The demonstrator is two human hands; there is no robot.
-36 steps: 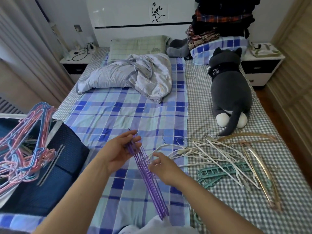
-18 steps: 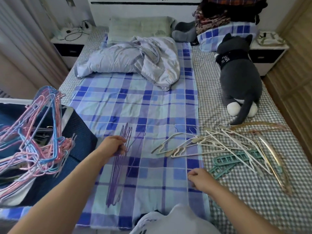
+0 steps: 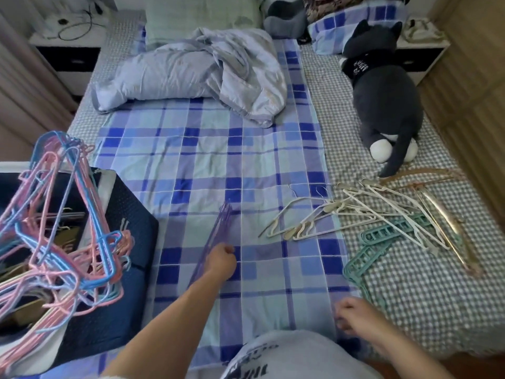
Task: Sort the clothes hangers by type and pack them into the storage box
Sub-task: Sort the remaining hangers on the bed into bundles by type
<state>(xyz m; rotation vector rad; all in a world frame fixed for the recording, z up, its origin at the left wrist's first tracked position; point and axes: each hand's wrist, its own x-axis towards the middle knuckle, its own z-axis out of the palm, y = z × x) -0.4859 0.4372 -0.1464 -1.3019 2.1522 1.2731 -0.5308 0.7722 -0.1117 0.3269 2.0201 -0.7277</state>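
A person stands at the near edge of a bed [image 3: 207, 165], midway through sorting clothes hangers. The left hand [image 3: 220, 262] closes its grip round a slim bundle of purple hangers [image 3: 218, 228], which lies flat on the blue plaid sheet, hooks pointing toward the far end. The right hand [image 3: 355, 318] hovers low at the near edge with fingers loosely curled and nothing in them.

Part of the job looks done — a dark blue storage box [image 3: 120, 269] at the near left already holds a tall, tangled heap of pink and blue wire hangers [image 3: 62, 236], with a few darker ones dimly visible beneath. Much is left: on the right of the bed lie thin white hangers [image 3: 369, 212] in a loose criss-cross, two flat teal slotted hangers [image 3: 366, 255] nearer the edge, and pale gold, wider-shouldered hangers [image 3: 442, 214] at the far right — none yet gathered. The purple bundle seems next for the box.

The purple hangers are thin wire, stacked so closely they read as a single narrow strip. A grey plush cat [image 3: 382, 86] and a crumpled quilt [image 3: 196, 69] lie farther up the bed.
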